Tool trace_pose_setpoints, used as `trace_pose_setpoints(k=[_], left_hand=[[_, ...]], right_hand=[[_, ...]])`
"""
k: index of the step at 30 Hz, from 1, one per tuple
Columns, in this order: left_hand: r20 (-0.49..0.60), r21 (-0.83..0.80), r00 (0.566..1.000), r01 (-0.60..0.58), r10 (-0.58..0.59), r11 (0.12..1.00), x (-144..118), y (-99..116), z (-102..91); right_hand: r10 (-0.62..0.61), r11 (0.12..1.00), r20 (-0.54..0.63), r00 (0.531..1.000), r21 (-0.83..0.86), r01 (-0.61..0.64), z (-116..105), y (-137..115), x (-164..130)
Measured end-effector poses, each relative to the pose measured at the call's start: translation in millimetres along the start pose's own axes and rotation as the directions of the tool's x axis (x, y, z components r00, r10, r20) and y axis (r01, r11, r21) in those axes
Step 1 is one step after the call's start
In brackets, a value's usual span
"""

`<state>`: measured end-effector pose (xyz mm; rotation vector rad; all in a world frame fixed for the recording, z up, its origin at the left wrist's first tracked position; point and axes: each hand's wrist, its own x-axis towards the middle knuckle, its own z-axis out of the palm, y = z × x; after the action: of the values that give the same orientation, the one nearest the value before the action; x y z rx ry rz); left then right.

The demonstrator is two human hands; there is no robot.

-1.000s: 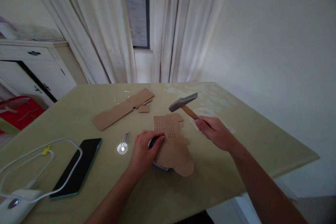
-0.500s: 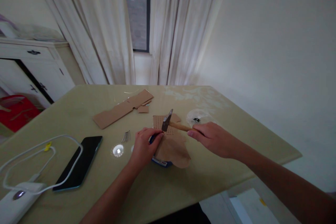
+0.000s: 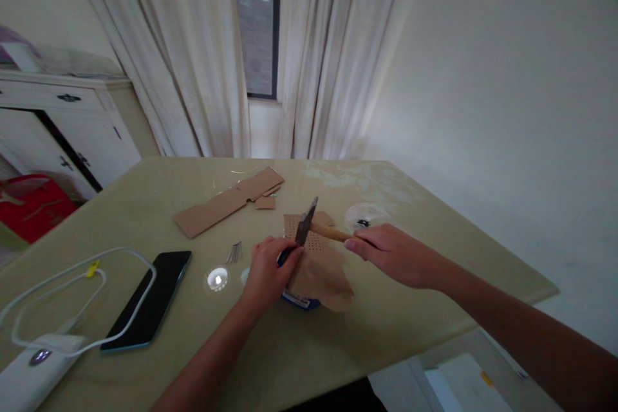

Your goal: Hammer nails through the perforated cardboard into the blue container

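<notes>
My right hand is closed around the wooden handle of a hammer. The dark metal head of the hammer sits right above the fingertips of my left hand, which are pinched together; what they hold is too small to make out. Under them lies a brown sheet, dotted with rows of small holes in its far part and loosely folded towards me. It rests over a blue object, mostly hidden by the sheet and my left hand. Several nails lie to the left of that hand.
Cardboard strips lie farther back on the table. A clear plastic bag with small black pieces is beyond my right hand. At the left are a shiny round disc, a black phone, a white cable and a white power bank.
The hammer head has dropped slightly towards my left fingertips. Both hands keep their grips, and the whole view has shifted a little.
</notes>
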<state>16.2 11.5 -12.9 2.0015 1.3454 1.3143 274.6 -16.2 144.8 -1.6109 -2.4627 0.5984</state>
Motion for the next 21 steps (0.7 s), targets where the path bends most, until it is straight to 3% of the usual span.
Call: trace_pose_setpoints(k=[5, 11, 14, 21], left_hand=[[0.004, -0.033, 1.0, -0.01, 0.01, 0.999, 0.3, 1.6, -0.2], [0.02, 0.002, 1.0, 0.016, -0.016, 1.0, 1.3, 3.0, -1.2], [0.025, -0.01, 1.0, 0.016, -0.016, 1.0, 1.5, 3.2, -1.9], [0.022, -0.029, 1.0, 0.009, -0.008, 1.0, 1.1, 2.0, -1.5]], right_hand=[[-0.006, 0.999, -0.087, 0.996, 0.046, 0.01, -4.1, -1.0, -0.7], [0.026, 0.999, 0.017, 1.0, 0.022, -0.027, 5.3, 3.1, 8.0], [0.04, 0.999, 0.014, 0.999, 0.004, -0.04, 5.7, 4.2, 8.6], [-0.007, 1.0, -0.106, 0.994, 0.022, 0.009, -9.4, -0.9, -0.7]])
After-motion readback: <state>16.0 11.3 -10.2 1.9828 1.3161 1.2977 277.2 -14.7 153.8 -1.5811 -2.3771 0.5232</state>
